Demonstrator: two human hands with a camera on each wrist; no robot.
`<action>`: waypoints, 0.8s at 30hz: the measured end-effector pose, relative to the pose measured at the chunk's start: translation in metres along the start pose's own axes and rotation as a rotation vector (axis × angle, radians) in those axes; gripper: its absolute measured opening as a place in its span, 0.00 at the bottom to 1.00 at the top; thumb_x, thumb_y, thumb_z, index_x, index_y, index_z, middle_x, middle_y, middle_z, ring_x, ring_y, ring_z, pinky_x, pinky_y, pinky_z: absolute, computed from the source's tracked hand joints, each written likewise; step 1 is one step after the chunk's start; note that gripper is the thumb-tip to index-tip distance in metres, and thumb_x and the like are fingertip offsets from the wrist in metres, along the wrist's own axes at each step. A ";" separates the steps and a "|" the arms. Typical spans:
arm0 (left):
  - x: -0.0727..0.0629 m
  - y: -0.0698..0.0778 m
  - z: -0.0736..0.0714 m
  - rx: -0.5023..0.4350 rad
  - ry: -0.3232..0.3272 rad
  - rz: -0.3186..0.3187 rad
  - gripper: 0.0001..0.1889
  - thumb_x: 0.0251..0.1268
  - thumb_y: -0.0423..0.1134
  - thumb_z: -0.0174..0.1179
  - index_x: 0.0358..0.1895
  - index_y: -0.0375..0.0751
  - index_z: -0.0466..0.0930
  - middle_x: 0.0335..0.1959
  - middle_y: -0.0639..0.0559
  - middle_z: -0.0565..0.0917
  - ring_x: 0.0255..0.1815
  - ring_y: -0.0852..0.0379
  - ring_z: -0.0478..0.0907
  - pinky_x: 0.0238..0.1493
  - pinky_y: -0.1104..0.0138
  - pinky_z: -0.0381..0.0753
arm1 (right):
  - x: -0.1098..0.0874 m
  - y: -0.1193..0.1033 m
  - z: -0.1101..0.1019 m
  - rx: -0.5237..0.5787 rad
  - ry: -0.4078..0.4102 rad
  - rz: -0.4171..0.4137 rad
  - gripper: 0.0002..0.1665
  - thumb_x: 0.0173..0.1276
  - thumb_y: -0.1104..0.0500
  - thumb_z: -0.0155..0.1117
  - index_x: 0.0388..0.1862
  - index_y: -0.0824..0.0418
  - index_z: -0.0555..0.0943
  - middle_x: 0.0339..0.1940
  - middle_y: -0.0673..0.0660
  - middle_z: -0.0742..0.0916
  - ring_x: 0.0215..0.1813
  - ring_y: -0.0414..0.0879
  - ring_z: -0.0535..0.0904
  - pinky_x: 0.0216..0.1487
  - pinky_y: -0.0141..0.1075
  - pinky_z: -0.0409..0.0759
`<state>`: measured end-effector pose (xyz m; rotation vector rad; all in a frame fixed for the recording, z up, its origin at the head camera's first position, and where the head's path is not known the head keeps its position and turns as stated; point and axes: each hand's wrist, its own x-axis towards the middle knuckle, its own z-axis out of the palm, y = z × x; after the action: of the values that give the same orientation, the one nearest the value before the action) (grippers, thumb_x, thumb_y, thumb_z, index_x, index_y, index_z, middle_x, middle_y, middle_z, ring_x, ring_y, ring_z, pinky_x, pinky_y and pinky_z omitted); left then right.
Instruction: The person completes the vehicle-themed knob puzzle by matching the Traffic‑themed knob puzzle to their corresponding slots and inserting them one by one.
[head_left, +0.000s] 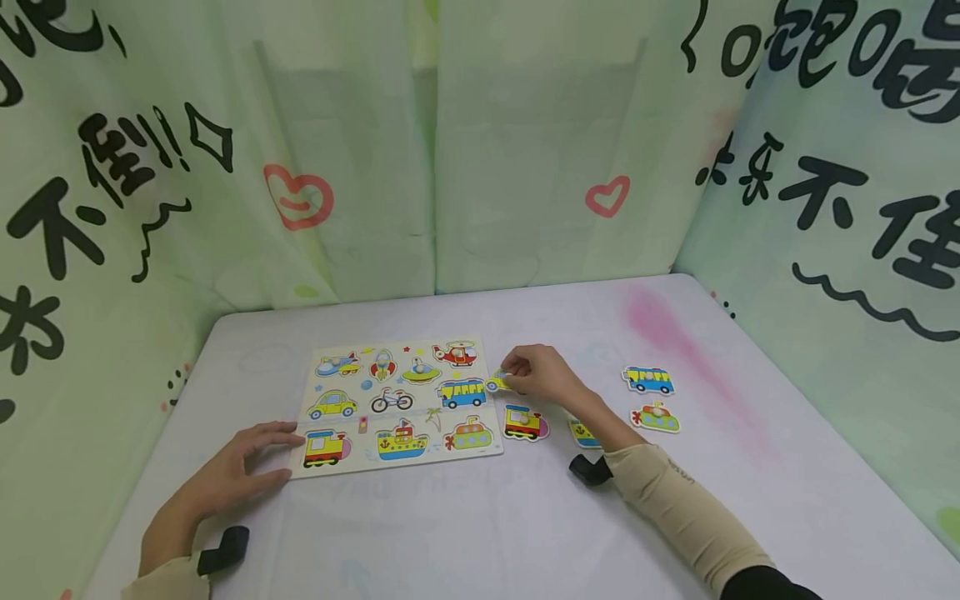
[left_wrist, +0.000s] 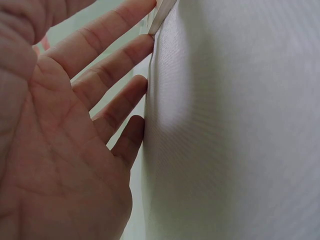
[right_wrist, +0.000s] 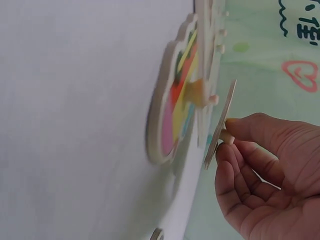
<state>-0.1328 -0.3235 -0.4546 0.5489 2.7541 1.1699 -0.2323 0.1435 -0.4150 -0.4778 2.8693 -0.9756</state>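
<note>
A white puzzle board (head_left: 427,417) printed with vehicles lies on the table. Along its left edge my left hand (head_left: 236,468) touches it, fingers extended and thumb apart; in the left wrist view those fingers (left_wrist: 107,72) look fairly straight. Just off the board's right edge, my right hand (head_left: 546,373) pinches a yellow car puzzle piece (head_left: 497,381). The right wrist view shows the thin piece (right_wrist: 222,122) held by its small knob, raised off the table. Beneath this hand lies a train piece (head_left: 525,423), close to the board.
A ship piece (head_left: 583,433) is partly covered by the right forearm. Farther right lie a blue bus piece (head_left: 648,380) and a submarine piece (head_left: 656,417). The white-covered table (head_left: 420,533) is bordered by printed curtains (head_left: 510,125) behind and at both sides.
</note>
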 end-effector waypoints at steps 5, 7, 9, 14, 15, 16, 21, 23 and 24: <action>-0.001 0.000 0.000 0.000 0.004 -0.004 0.22 0.57 0.36 0.74 0.56 0.43 0.84 0.68 0.33 0.74 0.70 0.26 0.61 0.64 0.27 0.59 | 0.000 -0.008 0.004 0.059 -0.004 -0.033 0.10 0.67 0.63 0.72 0.45 0.65 0.86 0.35 0.54 0.86 0.38 0.45 0.79 0.44 0.34 0.83; -0.002 0.001 0.000 0.001 0.005 -0.005 0.22 0.57 0.36 0.74 0.56 0.43 0.84 0.68 0.33 0.74 0.70 0.26 0.61 0.64 0.27 0.59 | 0.000 -0.012 0.006 0.079 -0.007 -0.050 0.10 0.67 0.63 0.72 0.45 0.65 0.86 0.35 0.54 0.86 0.38 0.45 0.80 0.44 0.33 0.82; -0.002 0.001 0.000 0.002 0.007 -0.007 0.21 0.57 0.35 0.74 0.56 0.43 0.84 0.68 0.33 0.74 0.70 0.27 0.61 0.64 0.27 0.60 | -0.001 -0.015 0.009 0.103 -0.011 -0.065 0.10 0.67 0.63 0.72 0.45 0.66 0.86 0.35 0.54 0.87 0.38 0.44 0.80 0.45 0.33 0.82; -0.002 0.000 0.000 0.008 0.006 -0.008 0.21 0.57 0.36 0.74 0.56 0.43 0.84 0.68 0.33 0.75 0.71 0.27 0.61 0.64 0.27 0.60 | 0.001 -0.024 0.018 0.156 -0.017 -0.110 0.09 0.67 0.64 0.72 0.44 0.64 0.86 0.35 0.53 0.87 0.37 0.43 0.80 0.43 0.32 0.82; -0.001 0.000 0.000 0.009 0.006 -0.008 0.21 0.57 0.36 0.74 0.56 0.43 0.84 0.68 0.33 0.75 0.71 0.27 0.61 0.64 0.27 0.59 | 0.001 -0.026 0.021 0.167 -0.020 -0.116 0.08 0.67 0.63 0.72 0.44 0.64 0.86 0.35 0.52 0.87 0.37 0.42 0.80 0.42 0.32 0.82; -0.001 0.000 0.000 0.010 0.005 -0.009 0.21 0.57 0.36 0.74 0.56 0.43 0.84 0.68 0.33 0.75 0.71 0.26 0.61 0.64 0.26 0.59 | 0.002 -0.028 0.023 0.177 -0.025 -0.122 0.08 0.66 0.63 0.72 0.44 0.64 0.86 0.35 0.52 0.87 0.37 0.42 0.80 0.42 0.31 0.81; 0.000 -0.001 0.000 0.008 0.004 -0.005 0.21 0.57 0.36 0.74 0.56 0.43 0.84 0.68 0.33 0.75 0.71 0.26 0.61 0.64 0.27 0.59 | 0.006 -0.040 0.037 0.232 -0.053 -0.159 0.08 0.66 0.64 0.72 0.44 0.64 0.86 0.35 0.52 0.87 0.37 0.40 0.80 0.42 0.29 0.81; 0.000 -0.001 0.000 0.010 0.001 -0.007 0.22 0.58 0.36 0.74 0.56 0.43 0.84 0.68 0.33 0.74 0.71 0.26 0.61 0.64 0.26 0.59 | 0.007 -0.046 0.041 0.242 -0.054 -0.179 0.08 0.66 0.64 0.72 0.43 0.65 0.86 0.35 0.52 0.87 0.36 0.40 0.80 0.41 0.29 0.81; -0.001 -0.001 0.000 0.015 0.001 -0.008 0.22 0.58 0.36 0.74 0.56 0.43 0.84 0.68 0.33 0.75 0.71 0.27 0.61 0.64 0.27 0.60 | 0.008 -0.050 0.044 0.253 -0.055 -0.183 0.08 0.66 0.64 0.72 0.43 0.65 0.86 0.34 0.52 0.87 0.36 0.40 0.80 0.41 0.29 0.81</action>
<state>-0.1324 -0.3241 -0.4556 0.5386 2.7653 1.1485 -0.2189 0.0784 -0.4192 -0.7395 2.6381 -1.3086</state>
